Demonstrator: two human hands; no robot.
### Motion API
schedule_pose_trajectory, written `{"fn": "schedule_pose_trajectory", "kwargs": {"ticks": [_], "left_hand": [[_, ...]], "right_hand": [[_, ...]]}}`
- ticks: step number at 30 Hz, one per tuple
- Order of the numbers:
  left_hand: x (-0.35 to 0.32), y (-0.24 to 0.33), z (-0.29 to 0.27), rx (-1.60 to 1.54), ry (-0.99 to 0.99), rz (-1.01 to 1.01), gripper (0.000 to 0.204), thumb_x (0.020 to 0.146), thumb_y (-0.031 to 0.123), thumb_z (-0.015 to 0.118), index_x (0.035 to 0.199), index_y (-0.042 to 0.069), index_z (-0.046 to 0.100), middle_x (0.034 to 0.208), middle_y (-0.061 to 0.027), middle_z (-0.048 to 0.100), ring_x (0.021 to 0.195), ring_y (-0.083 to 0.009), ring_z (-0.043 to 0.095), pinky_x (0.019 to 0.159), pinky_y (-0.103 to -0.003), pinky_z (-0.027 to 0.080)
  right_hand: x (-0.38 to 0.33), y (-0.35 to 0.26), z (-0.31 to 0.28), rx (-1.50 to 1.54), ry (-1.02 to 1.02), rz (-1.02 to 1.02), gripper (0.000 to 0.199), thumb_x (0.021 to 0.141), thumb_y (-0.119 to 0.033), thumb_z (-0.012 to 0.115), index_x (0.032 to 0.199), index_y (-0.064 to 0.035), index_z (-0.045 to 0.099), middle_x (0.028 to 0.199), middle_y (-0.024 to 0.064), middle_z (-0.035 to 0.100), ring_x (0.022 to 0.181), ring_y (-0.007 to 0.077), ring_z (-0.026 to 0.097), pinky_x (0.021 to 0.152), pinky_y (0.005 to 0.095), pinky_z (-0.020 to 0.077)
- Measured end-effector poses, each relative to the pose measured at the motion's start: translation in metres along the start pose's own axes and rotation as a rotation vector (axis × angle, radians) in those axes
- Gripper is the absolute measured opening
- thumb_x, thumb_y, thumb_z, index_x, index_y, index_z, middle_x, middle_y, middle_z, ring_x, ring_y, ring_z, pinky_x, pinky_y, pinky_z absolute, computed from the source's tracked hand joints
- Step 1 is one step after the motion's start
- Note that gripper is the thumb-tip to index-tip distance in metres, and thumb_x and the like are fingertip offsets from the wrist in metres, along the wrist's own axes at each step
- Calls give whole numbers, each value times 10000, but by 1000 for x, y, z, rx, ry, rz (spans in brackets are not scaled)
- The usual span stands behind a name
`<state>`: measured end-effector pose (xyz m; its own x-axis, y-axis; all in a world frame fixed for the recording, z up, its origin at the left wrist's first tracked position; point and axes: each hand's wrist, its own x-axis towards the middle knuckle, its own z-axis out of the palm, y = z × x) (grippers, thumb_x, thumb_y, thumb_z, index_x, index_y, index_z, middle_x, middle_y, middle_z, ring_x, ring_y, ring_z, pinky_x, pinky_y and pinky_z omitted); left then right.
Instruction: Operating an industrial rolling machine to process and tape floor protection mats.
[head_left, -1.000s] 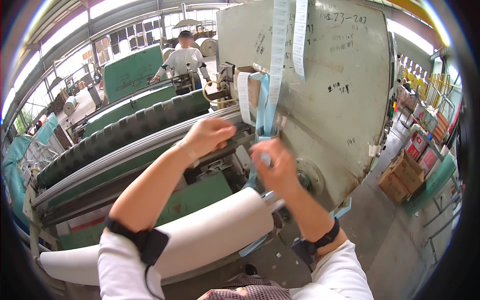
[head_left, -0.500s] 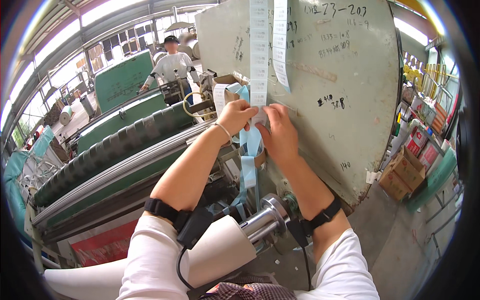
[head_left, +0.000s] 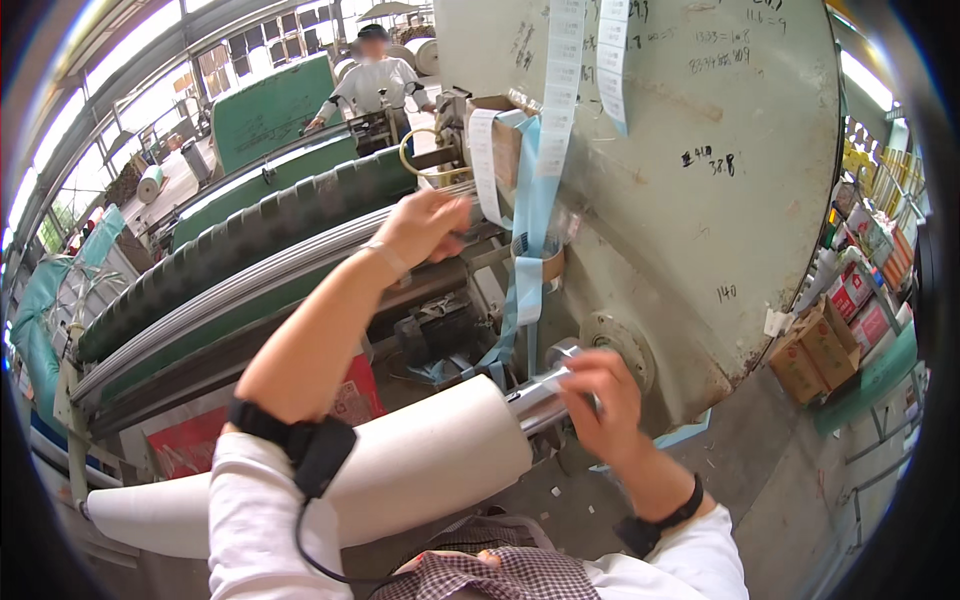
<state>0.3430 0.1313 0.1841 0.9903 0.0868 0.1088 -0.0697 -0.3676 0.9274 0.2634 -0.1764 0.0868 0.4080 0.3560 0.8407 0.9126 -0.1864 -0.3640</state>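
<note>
My right hand (head_left: 603,396) is down low, its fingers closed around the shiny metal shaft (head_left: 543,398) that sticks out of a big white paper roll (head_left: 400,470). My left hand (head_left: 428,224) is raised beside a white paper strip (head_left: 483,165) and a light blue strip (head_left: 527,235), both hanging down the machine's front. Its fingers are curled, and what they hold is hidden. A brown tape roll (head_left: 548,266) sits just right of the blue strip. Behind all this stands a large round grey-green machine panel (head_left: 700,200).
Long green ribbed rollers (head_left: 250,250) run to my left. Another person (head_left: 375,80) works at a green machine at the back. Cardboard boxes (head_left: 815,350) and stocked shelves (head_left: 875,220) stand on the right. A red sheet (head_left: 350,400) lies under the rollers.
My right hand has dropped from the blue strip to the metal shaft of the white roll. My left hand has shifted slightly left off the strip, staying up high.
</note>
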Motion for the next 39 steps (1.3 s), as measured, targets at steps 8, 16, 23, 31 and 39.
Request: {"fn": "schedule_pose_trajectory", "kwargs": {"ticks": [8,16,23,31,39], "left_hand": [[-282,-100,-139,222,-72,-309,441,809,135,782,1181,-30,614,1066,-138,703,995,-179,662,906,-310,522],[-515,-81,-155,1132,142,108,899,612,336,880,1374,75,481,1385,-142,508,1298,-324,457,1106,-459,331],[-573,-123,-159,1473,252,72,935,599,437,834,1409,182,443,1487,-128,363,1393,-318,309,1162,-498,199],[-554,-104,-191,1334,151,120,970,560,382,858,1411,170,443,1457,-122,415,1352,-311,388,1119,-478,308],[-415,-122,-308,558,-577,-603,875,753,344,780,1473,55,376,1389,-169,534,1258,-279,527,1051,-370,414]], "right_hand": [[-135,-74,66,285,78,522,996,741,-83,767,1519,22,155,1350,217,460,1218,307,497,1043,396,388],[-168,-87,111,232,368,640,937,833,-22,682,1531,-4,57,1407,205,429,1287,318,450,1109,416,300],[-235,-123,202,189,236,1056,1042,834,-86,720,1536,-24,-48,1571,240,152,1430,369,243,1165,418,189],[-188,-158,266,1112,174,1534,711,934,-451,564,1482,-140,232,1574,59,239,1393,315,323,1111,523,284],[-168,-108,333,1768,128,1178,669,949,-519,510,1454,-132,306,1554,65,288,1405,307,302,1137,518,259]]}}
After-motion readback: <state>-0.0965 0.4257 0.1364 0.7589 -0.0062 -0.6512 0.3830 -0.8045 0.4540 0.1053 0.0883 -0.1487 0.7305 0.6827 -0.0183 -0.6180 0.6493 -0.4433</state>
